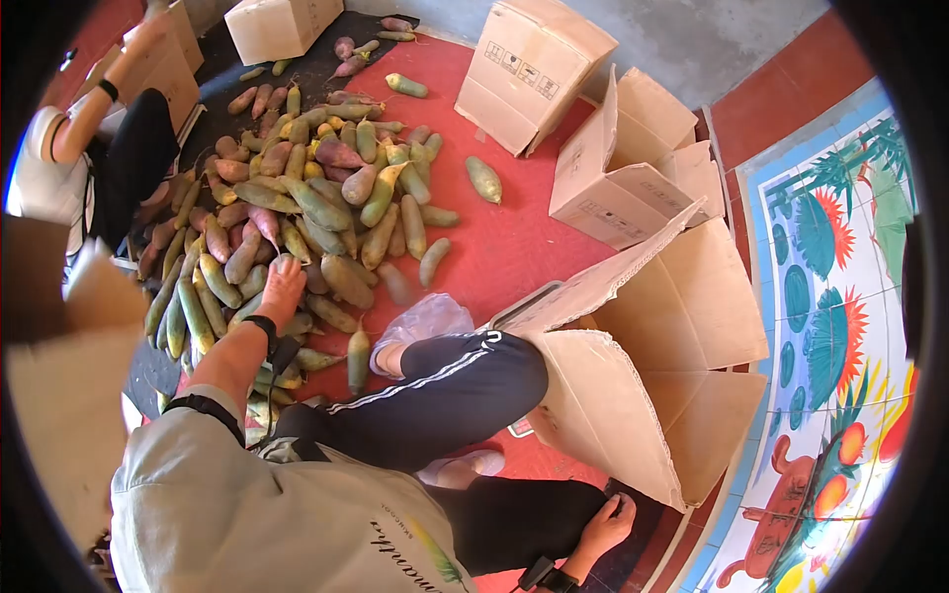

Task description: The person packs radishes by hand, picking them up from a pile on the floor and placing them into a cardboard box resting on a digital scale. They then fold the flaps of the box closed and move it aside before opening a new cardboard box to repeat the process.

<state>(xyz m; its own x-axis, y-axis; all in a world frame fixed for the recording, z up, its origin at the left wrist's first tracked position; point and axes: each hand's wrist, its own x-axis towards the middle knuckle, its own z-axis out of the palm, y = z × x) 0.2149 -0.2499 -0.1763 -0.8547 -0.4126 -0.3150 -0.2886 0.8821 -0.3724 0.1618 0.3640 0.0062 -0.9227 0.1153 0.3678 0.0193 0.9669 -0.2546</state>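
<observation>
My left hand [284, 287] reaches into a big pile of radishes [316, 203]. Its fingers are bent down over a radish that they mostly hide. Just beyond the fingertips, a pink radish [263, 221] points its thin tail towards them. Green, pinkish and yellowish radishes lie all around this hand. Over by my bent leg, my right hand [607, 524] is loosely curled, with a gap between thumb and fingers and nothing seen in it. Near it stands a large cardboard box [618, 390] with its flaps up; little of its inside shows.
More cardboard boxes stand by the wall, one open [623, 193] and one upright [529, 74]; another box [282, 28] is at the back. A single radish [483, 180] lies on the red mat [474, 252]. Another person's arm [114, 84] is at the upper left.
</observation>
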